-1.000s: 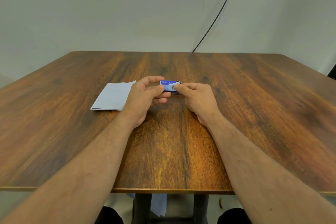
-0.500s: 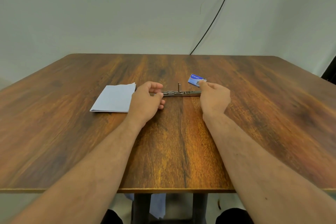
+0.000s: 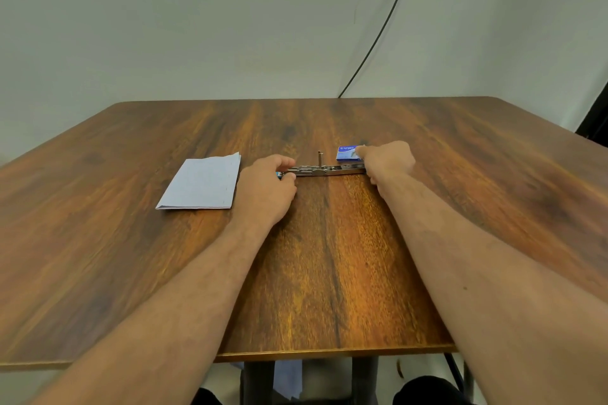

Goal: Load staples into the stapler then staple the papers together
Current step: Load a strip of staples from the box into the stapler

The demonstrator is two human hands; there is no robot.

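A metal stapler (image 3: 324,170) lies opened out flat along the middle of the wooden table (image 3: 329,273), with a thin pin standing up from it. My left hand (image 3: 266,187) grips its left end, where a bit of blue shows under the fingers. My right hand (image 3: 390,161) covers the stapler's right end, and its fingertips rest on a small blue staple box (image 3: 347,154) lying just behind the stapler. A folded stack of pale papers (image 3: 204,182) lies flat to the left of my left hand.
A black cable (image 3: 378,39) runs down the wall to the table's far edge. A dark object stands past the table's right edge. The near table edge is close to my body, with table legs below.
Both hands were together on the blue box at the centre. My right hand has carried the box out to the right, and the opened stapler now shows between the hands.
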